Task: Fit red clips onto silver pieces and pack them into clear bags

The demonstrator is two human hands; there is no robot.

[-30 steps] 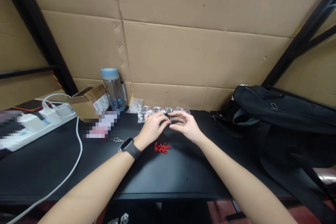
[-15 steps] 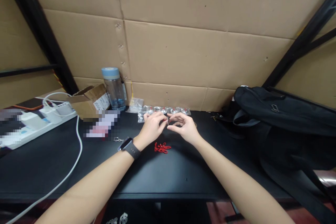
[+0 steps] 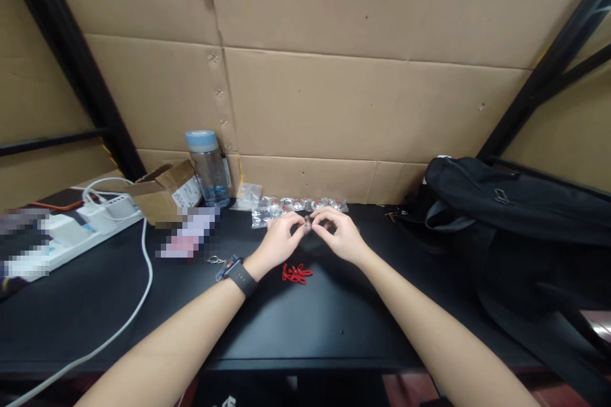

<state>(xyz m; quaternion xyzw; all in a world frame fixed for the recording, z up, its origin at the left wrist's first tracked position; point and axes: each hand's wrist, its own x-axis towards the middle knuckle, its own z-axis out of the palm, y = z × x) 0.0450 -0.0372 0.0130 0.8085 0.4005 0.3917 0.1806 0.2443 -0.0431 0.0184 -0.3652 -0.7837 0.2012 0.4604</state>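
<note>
My left hand [image 3: 282, 240] and my right hand [image 3: 340, 236] meet above the black table [image 3: 305, 337]. Between their fingertips is a small shiny object [image 3: 308, 224], pinched from both sides and too small to make out. Just below the hands lies a bunch of red cords [image 3: 296, 274]. Behind them, several small clear packets [image 3: 317, 204] with round silvery things and red bits stretch in a row. One more packet [image 3: 260, 217] lies beside my left hand. A small metal clip [image 3: 216, 260] rests near the watch on my left wrist.
On the left stand a blue-lidded bottle [image 3: 209, 168], an open cardboard box [image 3: 165, 194] and a white power strip [image 3: 71, 238] with a trailing cable [image 3: 149, 280]. A black bag [image 3: 515, 203] covers the right side. Cardboard [image 3: 310, 108] walls the back.
My fingertips have come closer together around the small object, the right hand's fingers closing in. The view has tilted slightly upward.
</note>
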